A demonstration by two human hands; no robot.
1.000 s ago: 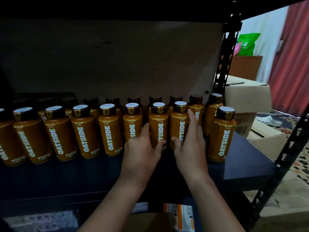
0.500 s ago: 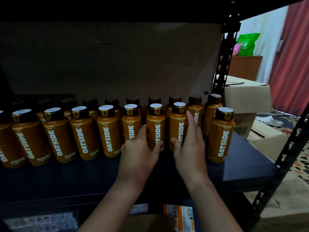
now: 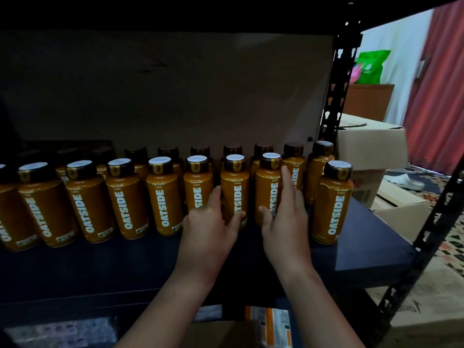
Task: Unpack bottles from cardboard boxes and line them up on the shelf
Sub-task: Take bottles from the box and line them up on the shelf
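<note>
Two rows of orange OATSIDE bottles with dark caps stand on the dark shelf (image 3: 364, 242). My left hand (image 3: 209, 229) grips one front-row bottle (image 3: 234, 189), thumb on its right side and fingers on its left. My right hand (image 3: 285, 222) holds the neighbouring bottle (image 3: 266, 189), with the thumb low on its left and the index finger straight up along its right side. Both bottles stand upright in the front row. A lone bottle (image 3: 331, 209) stands further forward at the right, apart from my right hand.
The black rack post (image 3: 337, 91) rises behind the row's right end, and another post (image 3: 426, 234) slants at the front right. Cardboard boxes (image 3: 371, 144) sit on the floor to the right of the rack. Another box (image 3: 221, 332) lies below the shelf.
Both hands keep hold of the same two bottles. Hands and bottles have shifted slightly back and to the left.
</note>
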